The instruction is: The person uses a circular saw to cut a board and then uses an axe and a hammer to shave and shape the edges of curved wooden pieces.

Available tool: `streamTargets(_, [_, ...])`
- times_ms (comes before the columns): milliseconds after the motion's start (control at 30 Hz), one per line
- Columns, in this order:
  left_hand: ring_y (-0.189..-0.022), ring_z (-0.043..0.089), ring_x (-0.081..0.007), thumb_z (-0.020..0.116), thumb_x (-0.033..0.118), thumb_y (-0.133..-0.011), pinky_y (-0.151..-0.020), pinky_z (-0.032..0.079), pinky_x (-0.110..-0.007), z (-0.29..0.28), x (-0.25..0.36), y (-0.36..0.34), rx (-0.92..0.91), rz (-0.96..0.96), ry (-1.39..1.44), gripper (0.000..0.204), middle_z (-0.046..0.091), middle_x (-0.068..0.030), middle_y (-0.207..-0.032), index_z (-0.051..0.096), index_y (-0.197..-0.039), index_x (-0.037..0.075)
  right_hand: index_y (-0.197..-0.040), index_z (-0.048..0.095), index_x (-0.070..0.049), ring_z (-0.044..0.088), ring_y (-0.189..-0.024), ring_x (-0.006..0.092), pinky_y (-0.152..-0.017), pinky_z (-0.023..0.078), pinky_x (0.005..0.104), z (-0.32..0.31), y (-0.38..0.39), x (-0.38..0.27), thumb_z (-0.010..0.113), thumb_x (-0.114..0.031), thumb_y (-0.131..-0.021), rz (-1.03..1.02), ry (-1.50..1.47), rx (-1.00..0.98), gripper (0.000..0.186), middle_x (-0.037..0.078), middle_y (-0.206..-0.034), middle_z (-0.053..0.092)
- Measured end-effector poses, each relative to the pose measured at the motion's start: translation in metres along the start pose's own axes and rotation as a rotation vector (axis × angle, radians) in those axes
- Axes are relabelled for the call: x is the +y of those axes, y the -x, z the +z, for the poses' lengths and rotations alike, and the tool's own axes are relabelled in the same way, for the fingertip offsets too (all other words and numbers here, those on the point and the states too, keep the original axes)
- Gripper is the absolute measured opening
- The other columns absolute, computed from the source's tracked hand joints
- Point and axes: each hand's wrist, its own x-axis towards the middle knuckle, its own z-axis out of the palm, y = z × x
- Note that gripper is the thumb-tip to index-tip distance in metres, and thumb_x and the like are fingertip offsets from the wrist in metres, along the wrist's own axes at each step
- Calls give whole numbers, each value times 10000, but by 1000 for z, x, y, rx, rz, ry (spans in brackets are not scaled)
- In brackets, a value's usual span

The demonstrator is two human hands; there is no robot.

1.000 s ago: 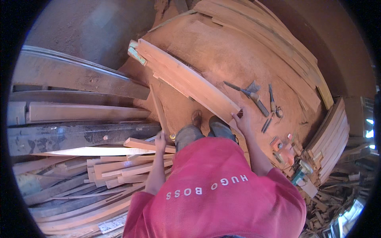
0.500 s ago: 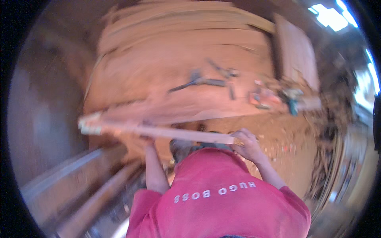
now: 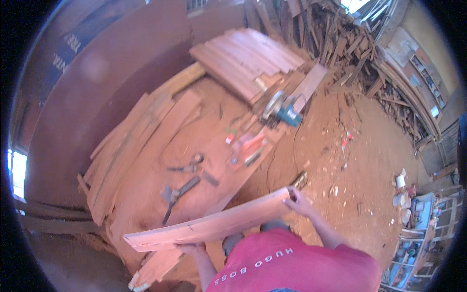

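Observation:
A long reddish wooden board [image 3: 214,221] spans in front of my body, its broad face showing and its right end higher in the picture. My right hand [image 3: 300,202] is closed around the right end of the board. Under its lower edge, left of the middle, my left hand [image 3: 192,248] holds it, with the fingers partly hidden behind the wood. Just beyond the board, a hammer-like tool [image 3: 177,192] lies on the work surface. A second dark hand tool [image 3: 189,164] rests close by. More to the right sits a red-orange power tool [image 3: 248,148], somewhat blurred.
A teal circular saw [image 3: 287,114] stands at the far end of the bench, its cord [image 3: 295,146] trailing down. Behind it are stacked boards [image 3: 248,58]; loose planks [image 3: 136,141] lie at left. Scrap wood [image 3: 335,46] is heaped far right. Another board [image 3: 158,267] lies below my left hand.
My view has swung right, bringing the stacked boards and scrap heap into sight. The held board has tilted, its right end now higher and its broad face showing. Both hands still hold it.

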Motion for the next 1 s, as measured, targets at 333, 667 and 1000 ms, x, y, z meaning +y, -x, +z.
streamTargets(333, [-1345, 426, -336, 218, 661, -973, -1117, 357, -507, 161, -272, 16, -219, -203, -321, 754, 414, -133, -1488, 341, -1484, 122, -1152, 559, -6, 559, -980, 173, -905, 442, 322, -191, -2, 114, 575, -129, -893, 73, -256, 865, 287, 75, -1059, 601])
streamTargets(667, [-1080, 617, -243, 573, 341, -950, -905, 503, -418, 307, -474, 74, -509, -597, -997, 440, 603, -125, -1199, 481, -1257, 41, -1051, 591, 2, 587, -955, 170, -802, 494, 310, -297, 60, 196, 542, -193, -941, 322, -504, 1288, 230, 79, -1047, 621])
streamTargets(1000, [-1082, 608, -260, 613, 288, -917, -887, 505, -412, 398, -638, 25, -861, -914, -1242, 451, 588, -118, -1187, 463, -1251, 25, -1115, 536, -95, 605, -987, 188, -839, 529, 357, -315, 50, 215, 560, -410, -946, 368, -775, 1350, 359, 74, -1109, 591])
